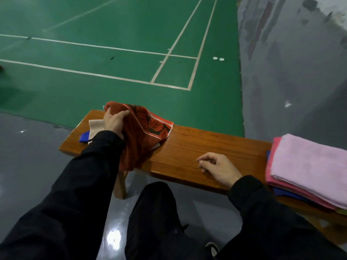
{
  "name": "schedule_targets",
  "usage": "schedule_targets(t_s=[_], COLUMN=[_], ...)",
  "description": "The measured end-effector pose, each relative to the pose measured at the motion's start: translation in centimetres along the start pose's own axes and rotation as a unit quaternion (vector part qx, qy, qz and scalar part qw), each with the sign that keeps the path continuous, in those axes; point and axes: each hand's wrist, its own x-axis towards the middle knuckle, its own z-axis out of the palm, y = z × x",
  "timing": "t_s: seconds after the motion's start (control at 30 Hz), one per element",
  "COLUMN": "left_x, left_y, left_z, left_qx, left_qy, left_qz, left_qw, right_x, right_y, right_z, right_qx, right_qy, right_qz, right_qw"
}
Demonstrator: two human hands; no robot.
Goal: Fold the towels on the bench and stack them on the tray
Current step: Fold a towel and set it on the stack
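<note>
Here the left hand (114, 121) grips a bunched red patterned towel (142, 132) near the left end of the bench (187, 147), fingers curled into the cloth; part of the towel spills over the near edge. Under it, at the left end, lie a beige towel (95, 126) and a blue towel (84, 137). The right hand (217, 167) rests on bare wood by the near edge, fingers loosely curled, holding nothing. The middle stretch of the bench between both hands is open. At the right end sits a folded stack (308, 169), pink on top, overhanging the near edge; no tray can be made out beneath it.
</note>
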Motion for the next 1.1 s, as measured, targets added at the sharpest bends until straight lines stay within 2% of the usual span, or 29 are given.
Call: schedule_targets(t_s=[0.17,0.27,0.37,0.43,0.53,0.57,0.6,0.67,0.8,0.87,0.93,1.0,1.1], left_x=[-4.2,-8.3,-11.9,-13.5,-14.9,-15.2,-15.5,-15.0,-12.3,-11.3,-11.2,-11.4,-10.9], left_y=[4.0,7.7,10.8,11.7,10.7,9.8,9.1,7.2,2.4,-0.2,-2.2,-3.4,-4.7], left_z=[1.4,3.9,6.4,7.7,9.5,9.9,10.2,10.5,9.6,8.6,7.9,7.7,7.3], left_qx=[-0.051,-0.107,-0.186,-0.234,-0.261,-0.262,-0.262,-0.267,-0.288,-0.265,-0.229,-0.160,-0.012], left_qy=[-0.100,-0.170,-0.234,-0.281,-0.354,-0.370,-0.378,-0.378,-0.344,-0.348,-0.352,-0.323,-0.276], left_qz=[0.105,0.171,0.161,0.112,0.045,0.028,0.006,-0.027,-0.109,-0.153,-0.187,-0.182,-0.094], left_qw=[0.988,0.964,0.940,0.924,0.897,0.891,0.888,0.886,0.887,0.886,0.888,0.915,0.956], right_x=[-0.4,-0.3,-0.2,0.2,0.1,0.0,-0.2,-0.8,-1.6,-2.3,-3.0,-3.4,-3.5], right_y=[-1.5,-2.7,-4.4,-5.0,-5.3,-4.9,-4.3,-3.4,-2.0,-1.8,-2.1,-2.2,-2.0], right_z=[-0.3,-0.1,0.2,0.0,-1.2,-1.6,-1.9,-2.4,-4.6,-6.2,-7.8,-9.0,-10.4], right_qx=[0.046,0.086,0.163,0.296,0.500,0.548,0.568,0.555,0.431,0.386,0.380,0.357,0.275], right_qy=[0.028,0.041,0.032,0.001,-0.053,-0.057,-0.059,-0.019,0.128,0.151,0.171,0.206,0.255], right_qz=[-0.031,-0.061,-0.054,-0.019,-0.001,0.002,-0.002,-0.013,-0.041,-0.050,-0.036,-0.041,-0.048], right_qw=[0.998,0.994,0.985,0.955,0.864,0.834,0.821,0.832,0.892,0.909,0.908,0.910,0.926])
